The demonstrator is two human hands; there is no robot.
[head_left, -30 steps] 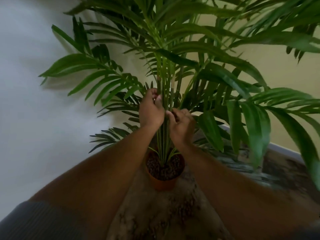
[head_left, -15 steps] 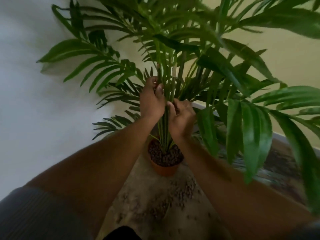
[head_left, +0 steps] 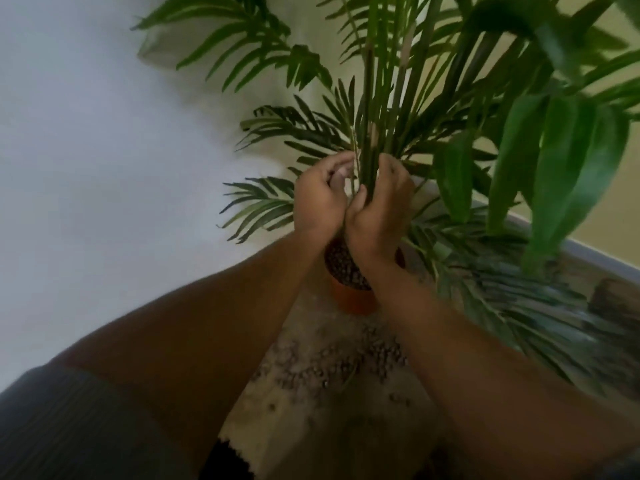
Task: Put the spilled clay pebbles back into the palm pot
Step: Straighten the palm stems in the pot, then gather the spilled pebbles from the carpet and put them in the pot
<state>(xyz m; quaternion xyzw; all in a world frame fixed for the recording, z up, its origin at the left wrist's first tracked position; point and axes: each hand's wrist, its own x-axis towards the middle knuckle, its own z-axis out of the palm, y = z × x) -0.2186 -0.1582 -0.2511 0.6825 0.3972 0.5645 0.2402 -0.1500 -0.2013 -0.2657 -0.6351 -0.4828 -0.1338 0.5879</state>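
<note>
On the far left a pale wall [head_left: 86, 168] is filling the view, well apart from either grip. The left hand [head_left: 320, 199] is curling against the left side of the palm stems [head_left: 372, 147]; its fingers are bent toward the bundle, but whether this grip is truly clasping a stem or only resting beside it I cannot tell through the blur. Touching it on the right, the right hand [head_left: 379, 209] is wrapping its grip around the same stems, thumb in front and fingers behind, grasping the bundle just above the pot.

Directly beneath both grips the terracotta palm pot [head_left: 353, 299] is standing upright on a mottled mat [head_left: 311, 427], already partly filled with dark pebbles. The spilled clay pebbles [head_left: 332, 362] are lying scattered on the mat below the pot, nearer the person than the grips, none yet gathered. Right of the grips, broad fronds [head_left: 561, 161] are hanging over the floor.

The step in hand looks like steadying or straightening the palm. The risks from here: pulling the stems sideways could be tipping the light pot and spilling more pebbles; squeezing too hard could be creasing a stem; and a forearm sweeping low could be scattering the loose pebbles further across the mat.
</note>
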